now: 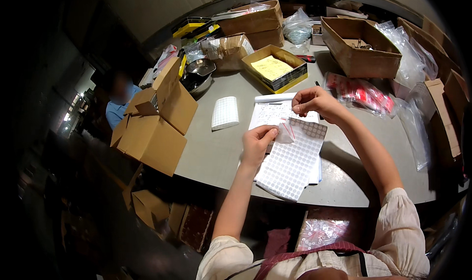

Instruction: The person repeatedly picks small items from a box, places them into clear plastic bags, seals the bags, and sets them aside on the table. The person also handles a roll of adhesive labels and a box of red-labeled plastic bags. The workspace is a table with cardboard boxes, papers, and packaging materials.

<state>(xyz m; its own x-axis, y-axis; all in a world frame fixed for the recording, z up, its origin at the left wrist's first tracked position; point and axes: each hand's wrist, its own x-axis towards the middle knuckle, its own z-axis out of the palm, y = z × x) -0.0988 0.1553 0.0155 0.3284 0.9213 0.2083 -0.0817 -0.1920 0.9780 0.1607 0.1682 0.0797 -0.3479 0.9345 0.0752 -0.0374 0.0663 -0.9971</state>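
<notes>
- Your left hand (259,143) pinches a small clear bag (286,133) with red lines by its left side, thumb and index finger pressed together on the plastic.
- Your right hand (317,104) is just beyond and to the right of that bag, wrist bent, fingers curled down toward the thumb. You cannot tell from this view whether its fingertips pinch anything.
- Your left forearm rises from the near edge almost straight away from you; your right forearm slants in from the near right toward the far left.
- The small clear bag sits between your hands, at the left fingertips and below the right ones, over the far part of a sheet of round pale labels (289,168).
- That sheet's far end curls up grey under your right hand; its near end reaches the table edge.
- Beneath it lie white papers (262,113) with handwriting.
- Left of these, well apart from your hands, a smaller label sheet (225,113) lies on the grey table (196,154).
- Farther off is a yellow-rimmed box (290,84) holding yellow paper (272,67).
- Red-and-clear plastic packets (361,94) lie to the right; a cardboard box (153,138) stands at the left edge.
</notes>
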